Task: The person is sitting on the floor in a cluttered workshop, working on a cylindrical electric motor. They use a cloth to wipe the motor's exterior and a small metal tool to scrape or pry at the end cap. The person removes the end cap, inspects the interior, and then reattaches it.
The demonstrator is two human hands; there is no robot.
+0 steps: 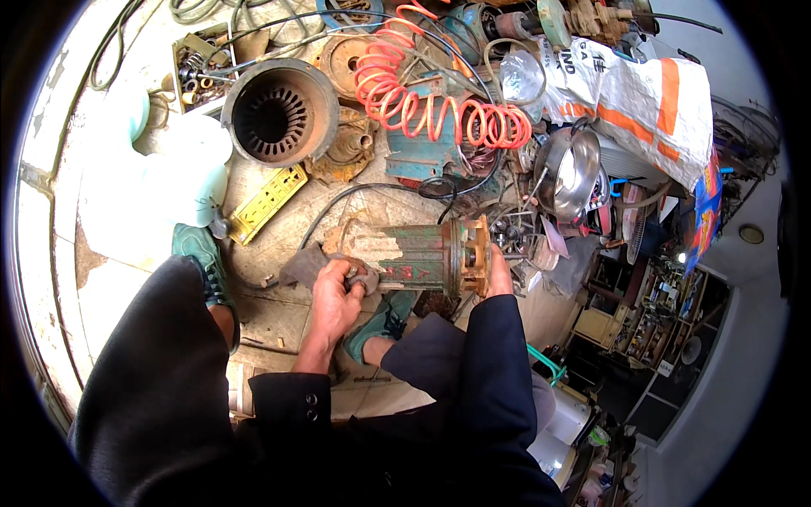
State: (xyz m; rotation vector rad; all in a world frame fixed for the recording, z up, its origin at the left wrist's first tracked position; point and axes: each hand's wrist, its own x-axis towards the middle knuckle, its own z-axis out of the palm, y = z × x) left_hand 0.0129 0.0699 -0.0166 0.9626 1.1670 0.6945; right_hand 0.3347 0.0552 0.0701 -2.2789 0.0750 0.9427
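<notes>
A green ribbed motor housing [411, 258] lies sideways across the middle of the head view. Its paint is worn to pale patches on the left, and a rusty flange with openings forms its right end. My left hand [334, 302] is closed on a grey rag [302, 267], which it presses against the housing's lower left side. At the other end, my right hand [500, 275] grips the rusty flange from the right; some of its fingers are hidden behind the metal.
Beyond the housing stand a hollow slotted metal cylinder [283, 114], a yellow power strip [268, 203] and a coiled orange hose [422, 106]. A metal bowl [568, 173] and white sacks [646, 106] crowd the right. A dark cable [338, 198] crosses the floor near my green shoes [203, 262].
</notes>
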